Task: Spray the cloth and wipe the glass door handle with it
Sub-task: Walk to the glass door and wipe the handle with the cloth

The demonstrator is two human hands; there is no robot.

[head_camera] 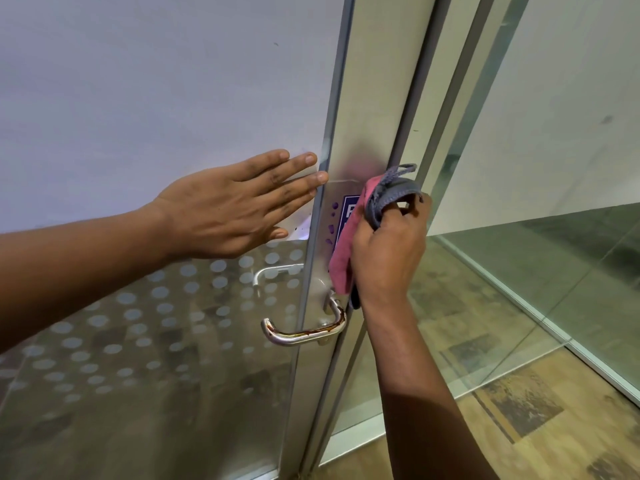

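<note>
A steel lever door handle (304,332) with brown rusty streaks sticks out of the metal stile of the glass door (121,341), low in the middle. My right hand (388,254) grips a bunched pink and grey cloth (346,244) and presses it against the stile just above the handle, over a blue sign. My left hand (239,206) lies flat with spread fingers on the frosted glass, left of the stile. No spray bottle is in sight.
A second handle (273,273) shows through the glass behind the door. The lower glass carries a dotted frosted pattern. To the right stand a grey door frame (426,98) and a glass partition (554,237) over a patterned wood-look floor.
</note>
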